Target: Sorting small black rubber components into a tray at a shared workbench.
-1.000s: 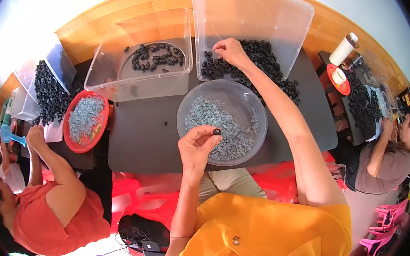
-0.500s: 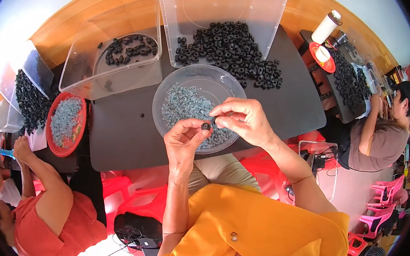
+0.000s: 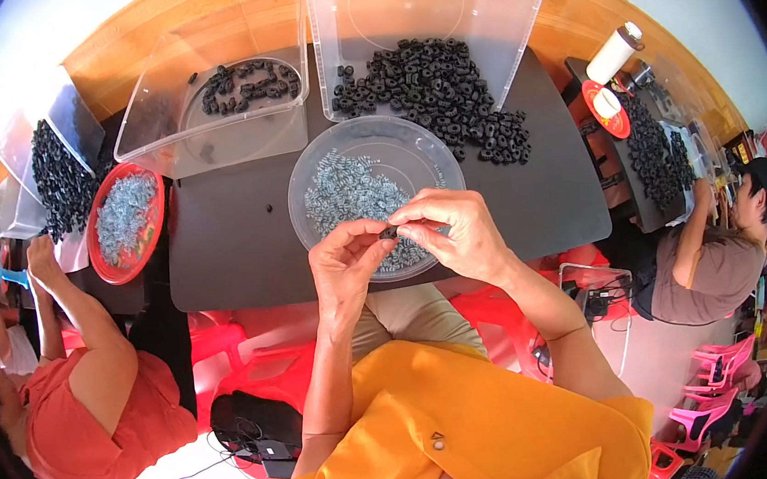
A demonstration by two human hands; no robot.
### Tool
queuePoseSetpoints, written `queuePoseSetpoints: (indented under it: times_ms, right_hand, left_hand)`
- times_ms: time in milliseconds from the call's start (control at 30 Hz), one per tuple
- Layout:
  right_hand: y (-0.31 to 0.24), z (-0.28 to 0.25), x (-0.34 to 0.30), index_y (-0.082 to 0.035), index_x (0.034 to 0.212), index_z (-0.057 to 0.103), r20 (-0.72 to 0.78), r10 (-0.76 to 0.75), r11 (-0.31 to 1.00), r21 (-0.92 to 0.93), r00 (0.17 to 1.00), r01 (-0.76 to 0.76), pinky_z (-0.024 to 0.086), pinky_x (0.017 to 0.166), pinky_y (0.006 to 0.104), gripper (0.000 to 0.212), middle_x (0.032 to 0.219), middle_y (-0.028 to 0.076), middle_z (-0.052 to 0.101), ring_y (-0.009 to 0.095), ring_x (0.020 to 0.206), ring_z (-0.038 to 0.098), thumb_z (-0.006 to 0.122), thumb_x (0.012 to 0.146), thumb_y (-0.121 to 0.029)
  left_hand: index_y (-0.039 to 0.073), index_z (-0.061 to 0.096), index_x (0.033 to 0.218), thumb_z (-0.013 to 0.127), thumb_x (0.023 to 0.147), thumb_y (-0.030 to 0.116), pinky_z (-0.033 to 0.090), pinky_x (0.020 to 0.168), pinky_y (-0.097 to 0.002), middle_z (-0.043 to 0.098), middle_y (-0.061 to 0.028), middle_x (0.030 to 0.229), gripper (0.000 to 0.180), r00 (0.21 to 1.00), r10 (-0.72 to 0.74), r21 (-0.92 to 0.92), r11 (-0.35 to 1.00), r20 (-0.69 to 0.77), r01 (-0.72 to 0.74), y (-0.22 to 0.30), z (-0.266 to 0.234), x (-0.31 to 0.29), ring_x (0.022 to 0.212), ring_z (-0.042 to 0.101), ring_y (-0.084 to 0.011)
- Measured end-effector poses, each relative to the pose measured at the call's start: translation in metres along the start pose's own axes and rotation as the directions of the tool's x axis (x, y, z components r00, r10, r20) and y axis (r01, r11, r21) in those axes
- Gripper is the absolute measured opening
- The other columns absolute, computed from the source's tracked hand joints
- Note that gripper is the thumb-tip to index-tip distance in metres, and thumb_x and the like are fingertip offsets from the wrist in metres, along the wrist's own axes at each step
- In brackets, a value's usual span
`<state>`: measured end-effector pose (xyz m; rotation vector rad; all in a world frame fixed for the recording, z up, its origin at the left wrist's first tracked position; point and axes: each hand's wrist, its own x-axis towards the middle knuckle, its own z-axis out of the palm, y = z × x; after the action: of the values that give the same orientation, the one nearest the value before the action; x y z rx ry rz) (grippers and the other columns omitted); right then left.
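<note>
Over the near side of a round clear plastic basin [image 3: 414, 152], my two hands meet at the fingertips. My left hand [image 3: 346, 266] pinches a small round black part [image 3: 388, 233] between thumb and fingers. My right hand [image 3: 458, 230] presses thumb and forefinger together against the other side of that part; its tips partly cover it. Inside the basin lie many small silvery-blue pieces [image 3: 347, 192] that look like tiny springs. Behind the basin spreads a heap of black ring-like parts [image 3: 433, 78], spilling from a clear box [image 3: 435, 4] tipped on its side.
Back left, a clear box [image 3: 236, 146] holds some black parts [image 3: 251, 86]. A lone black bit [image 3: 270, 208] lies on the dark table [image 3: 228, 254]. At left, a person in red [image 3: 105, 414] sits near a red tray [image 3: 162, 226]; another person [image 3: 705, 268] works at right.
My hands have come together: the black part in my left fingers now touches my right fingertips, which earlier pinched a small dark piece slightly apart. The whole view has shifted slightly.
</note>
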<state>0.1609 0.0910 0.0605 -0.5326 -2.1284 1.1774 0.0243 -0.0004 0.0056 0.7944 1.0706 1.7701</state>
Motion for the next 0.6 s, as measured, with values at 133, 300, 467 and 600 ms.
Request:
queuePoseSetpoints:
  times_ms: [133,300,467,600]
  right_hand:
    - [0.002,0.002,0.000,0.002,0.089,0.064,0.003,-0.042,0.990,-0.135,0.999,0.042,0.052,0.060,0.0254,0.013,0.080,0.011,0.063,0.018,0.070,0.063,0.062,0.077,0.008]
    - [0.010,0.006,-0.001,0.002,0.087,0.062,0.006,-0.094,0.976,-0.196,0.996,0.093,0.049,0.058,0.0274,0.013,0.078,0.011,0.060,0.020,0.066,0.061,0.061,0.077,0.008]
    - [0.014,0.006,-0.001,0.002,0.086,0.060,0.033,-0.062,0.974,-0.215,0.998,0.068,0.049,0.059,0.0288,0.011,0.077,0.010,0.058,0.021,0.066,0.060,0.059,0.077,0.008]
    - [0.018,0.011,0.000,0.002,0.082,0.056,-0.009,-0.071,0.959,-0.275,0.997,0.066,0.047,0.057,0.0320,0.009,0.075,0.012,0.057,0.025,0.065,0.059,0.058,0.076,0.008]
  left_hand:
    - [-0.003,0.061,0.094,0.061,0.076,-0.013,0.052,0.075,-0.0248,0.062,-0.0068,0.088,0.020,1.000,0.022,0.029,0.999,-0.007,-0.022,-0.005,-0.001,0.001,0.082,0.062,-0.0133]
    - [-0.003,0.061,0.093,0.062,0.076,-0.012,0.051,0.073,-0.0223,0.063,-0.0055,0.086,0.019,0.999,-0.031,0.104,0.994,-0.013,0.032,-0.007,-0.001,0.001,0.080,0.061,-0.0108]
    - [-0.003,0.061,0.092,0.062,0.076,-0.011,0.050,0.072,-0.0219,0.063,-0.0053,0.085,0.018,0.999,-0.029,0.129,0.991,-0.020,0.032,-0.012,-0.001,0.003,0.078,0.060,-0.0098]
    - [-0.004,0.062,0.089,0.063,0.076,-0.009,0.050,0.070,-0.0226,0.064,-0.0055,0.082,0.015,0.999,0.036,0.202,0.979,-0.030,-0.030,-0.017,0.001,0.007,0.076,0.060,-0.0095]
